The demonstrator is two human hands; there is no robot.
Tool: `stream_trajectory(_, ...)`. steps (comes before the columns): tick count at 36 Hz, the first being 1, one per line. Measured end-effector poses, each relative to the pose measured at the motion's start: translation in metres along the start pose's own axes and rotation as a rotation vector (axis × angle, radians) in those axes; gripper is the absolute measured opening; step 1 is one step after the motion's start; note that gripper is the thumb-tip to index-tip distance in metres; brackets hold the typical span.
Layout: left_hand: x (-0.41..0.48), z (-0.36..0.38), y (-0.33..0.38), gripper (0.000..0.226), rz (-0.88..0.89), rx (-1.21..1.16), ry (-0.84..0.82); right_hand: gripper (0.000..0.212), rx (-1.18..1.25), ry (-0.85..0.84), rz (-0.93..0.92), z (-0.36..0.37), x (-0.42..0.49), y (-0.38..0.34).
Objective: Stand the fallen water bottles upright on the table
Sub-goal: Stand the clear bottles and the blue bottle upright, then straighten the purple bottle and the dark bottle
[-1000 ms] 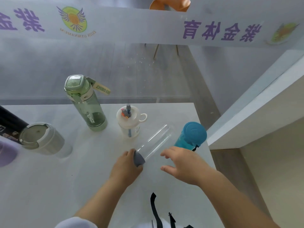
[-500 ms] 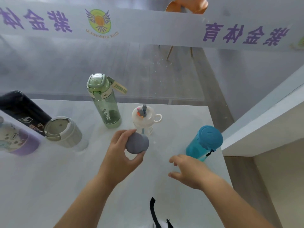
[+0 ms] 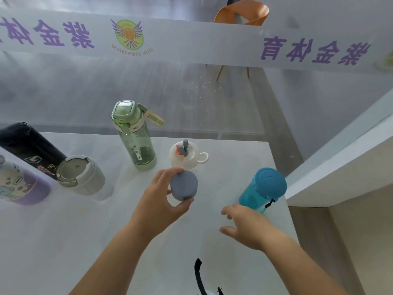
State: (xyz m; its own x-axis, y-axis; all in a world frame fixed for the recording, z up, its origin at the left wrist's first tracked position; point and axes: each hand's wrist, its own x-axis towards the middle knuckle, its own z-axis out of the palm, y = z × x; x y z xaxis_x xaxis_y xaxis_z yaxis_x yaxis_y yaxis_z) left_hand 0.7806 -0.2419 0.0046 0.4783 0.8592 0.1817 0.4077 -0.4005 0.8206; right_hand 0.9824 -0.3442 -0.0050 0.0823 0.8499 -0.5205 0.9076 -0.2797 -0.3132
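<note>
Water bottles: six stand upright on the white desk (image 3: 63,241), plus one more under the left hand
Purple bottle (image 3: 19,186): at the far left edge, cartoon print on its side, cut off by the frame
Black bottle (image 3: 27,147): just behind the purple one, tall, with printed marks low on its body
Grey-lidded cup (image 3: 81,174): beside the black bottle, broad round lid facing up, clear lower part
Green bottle (image 3: 136,139): tall, translucent, square flip lid, a tan tag hanging off to its right; stands toward the back of the desk
White cup (image 3: 187,155): right of the green bottle, small ring handle on its right side, little figures on the lid
Clear bottle (image 3: 184,187): seen end-on from above, so mostly its round grey cap shows; it stands just in front of the white cup
Left hand (image 3: 161,201): fingers and thumb curled around the clear bottle just below the cap, gripping it
Right hand (image 3: 244,224): open and holding nothing, fingers loosely spread above the desk, fingertips near the base of the teal bottle; whether they touch it I cannot tell
Teal bottle (image 3: 263,188): near the right edge of the desk, round teal lid, dark strap hanging at its side
Black strap (image 3: 198,275): at the bottom edge, close to the camera
</note>
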Motion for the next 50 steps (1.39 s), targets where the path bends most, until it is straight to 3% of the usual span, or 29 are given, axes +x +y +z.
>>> stream_trajectory(11,-0.007,0.000,-0.005,0.085,-0.061,0.096,-0.073,0.051,0.003,-0.030,-0.022,-0.001,0.000,-0.002)
stream_trajectory(16,-0.013,-0.005,-0.007,0.104,-0.207,0.157,-0.127,0.052,-0.042,-0.040,-0.041,0.001,0.001,-0.006)
stream_trajectory(24,-0.048,-0.036,-0.029,0.058,-0.509,0.457,-0.307,0.055,-0.150,-0.132,-0.089,0.015,0.010,-0.032)
stream_trajectory(32,-0.091,-0.074,-0.055,0.055,-0.659,0.594,-0.451,0.058,-0.212,-0.222,-0.144,0.031,0.016,-0.082)
stream_trajectory(40,-0.145,-0.145,-0.088,0.053,-0.706,0.617,-0.406,0.061,-0.266,-0.239,-0.162,0.049,0.017,-0.166)
stream_trajectory(50,-0.229,-0.276,-0.135,0.052,-0.733,0.703,-0.299,0.060,-0.327,-0.213,-0.218,0.088,0.012,-0.325)
